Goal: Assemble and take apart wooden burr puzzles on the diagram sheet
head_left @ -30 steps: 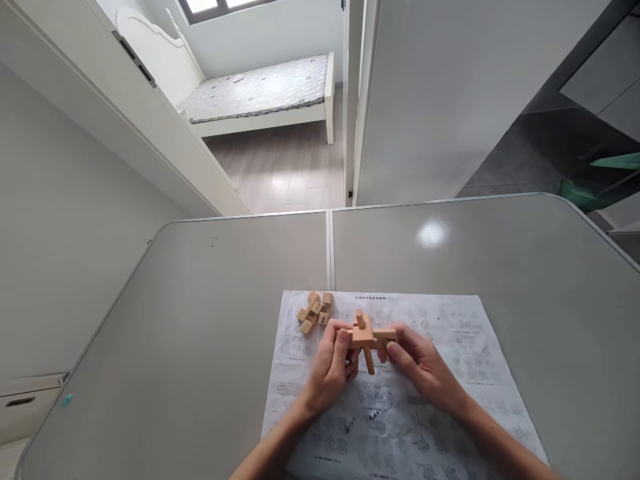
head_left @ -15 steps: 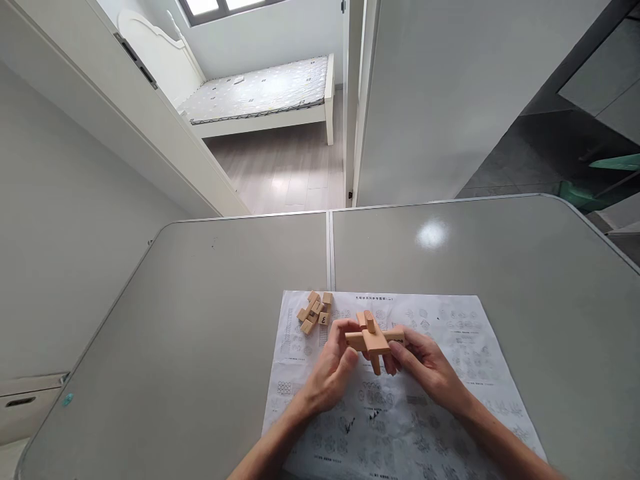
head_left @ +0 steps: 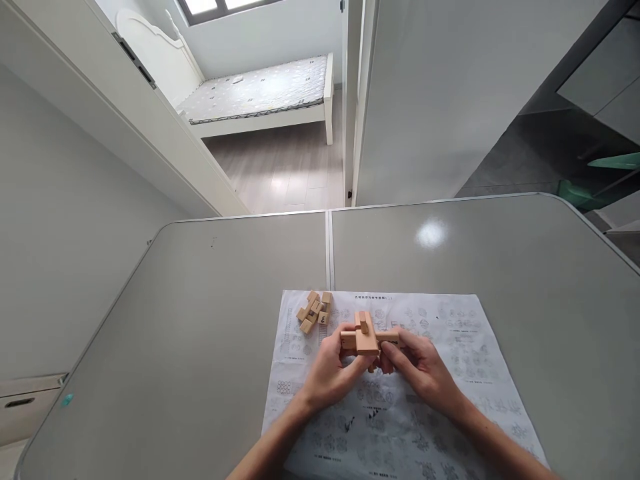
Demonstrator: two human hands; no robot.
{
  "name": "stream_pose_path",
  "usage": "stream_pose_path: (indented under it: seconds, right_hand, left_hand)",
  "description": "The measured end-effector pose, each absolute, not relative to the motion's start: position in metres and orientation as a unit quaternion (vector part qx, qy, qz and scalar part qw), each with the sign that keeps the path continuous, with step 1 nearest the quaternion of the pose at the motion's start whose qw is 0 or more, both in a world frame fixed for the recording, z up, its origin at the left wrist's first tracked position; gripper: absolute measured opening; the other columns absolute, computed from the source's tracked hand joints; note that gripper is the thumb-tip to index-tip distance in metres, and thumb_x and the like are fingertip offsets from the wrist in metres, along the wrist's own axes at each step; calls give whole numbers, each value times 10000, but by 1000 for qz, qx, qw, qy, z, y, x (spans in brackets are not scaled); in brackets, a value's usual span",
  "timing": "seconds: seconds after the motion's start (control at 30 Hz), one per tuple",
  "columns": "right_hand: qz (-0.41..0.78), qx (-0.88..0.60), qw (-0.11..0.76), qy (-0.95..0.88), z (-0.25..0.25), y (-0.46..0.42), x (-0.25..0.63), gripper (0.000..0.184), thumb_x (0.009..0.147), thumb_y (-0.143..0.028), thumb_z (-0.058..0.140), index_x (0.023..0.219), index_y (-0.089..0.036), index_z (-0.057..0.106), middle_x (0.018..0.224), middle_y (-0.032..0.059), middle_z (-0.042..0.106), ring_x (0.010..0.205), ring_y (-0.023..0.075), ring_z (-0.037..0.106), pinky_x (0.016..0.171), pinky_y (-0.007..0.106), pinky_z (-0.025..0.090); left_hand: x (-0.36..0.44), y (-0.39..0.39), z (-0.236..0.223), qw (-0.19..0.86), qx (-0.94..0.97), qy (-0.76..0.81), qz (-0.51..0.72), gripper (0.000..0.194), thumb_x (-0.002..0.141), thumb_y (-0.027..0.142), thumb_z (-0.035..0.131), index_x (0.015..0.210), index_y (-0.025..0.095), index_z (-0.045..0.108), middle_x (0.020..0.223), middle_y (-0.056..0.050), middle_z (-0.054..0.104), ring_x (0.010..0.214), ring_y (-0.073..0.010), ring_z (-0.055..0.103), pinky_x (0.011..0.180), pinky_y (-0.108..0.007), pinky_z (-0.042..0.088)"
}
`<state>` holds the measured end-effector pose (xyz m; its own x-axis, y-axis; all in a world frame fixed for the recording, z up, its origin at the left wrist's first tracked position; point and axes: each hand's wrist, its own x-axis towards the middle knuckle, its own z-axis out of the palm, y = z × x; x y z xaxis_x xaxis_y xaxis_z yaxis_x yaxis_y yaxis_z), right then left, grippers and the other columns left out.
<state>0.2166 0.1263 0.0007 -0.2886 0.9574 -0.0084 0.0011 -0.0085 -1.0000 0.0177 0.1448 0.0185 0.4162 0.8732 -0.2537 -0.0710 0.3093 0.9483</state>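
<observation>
Fingers of your left hand (head_left: 331, 373) curl partway round the left end of a wooden cross-shaped assembly (head_left: 367, 343), its thumb reaching under the near edge. Your right hand (head_left: 425, 368) pinches the right end of the crossbar, thumb in front. The assembly is held over a printed sheet (head_left: 460, 360); left of its top, a cluster of interlocked wooden blocks (head_left: 313, 311) rests on the sheet, which lies on the grey table (head_left: 210, 333).
</observation>
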Motion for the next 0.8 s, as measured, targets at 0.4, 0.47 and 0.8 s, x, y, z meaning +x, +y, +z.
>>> stream_pose_path:
  seconds: [0.4,0.47,0.8]
  right_hand:
    - [556,-448,423,-558,0,126,215,342,1091,-426,520,857,-206,638,700,19,658,641,166,608,616,280,487]
    - [557,-444,427,-557,1,126,216,336,1090,-421,525,854,-208,636,704,19,656,638,164,606,616,279,488]
    - [560,-433,430,-560,1,127,218,306,1085,-413,540,890,-207,656,722,19,654,640,163,603,606,276,482]
  left_hand:
    - [18,143,13,697,463,416,356,385,940,449,743,1135,168,565,944,-83,765,817,-207,750,781,-325,600]
    - [18,141,13,694,454,423,364,444,929,425,760,1200,174,513,964,-89,768,831,-210,756,801,-330,597]
    - [10,141,17,715,461,387,355,1104,760,566,890,1597,161,295,1175,-160,725,1007,-307,762,917,-410,584]
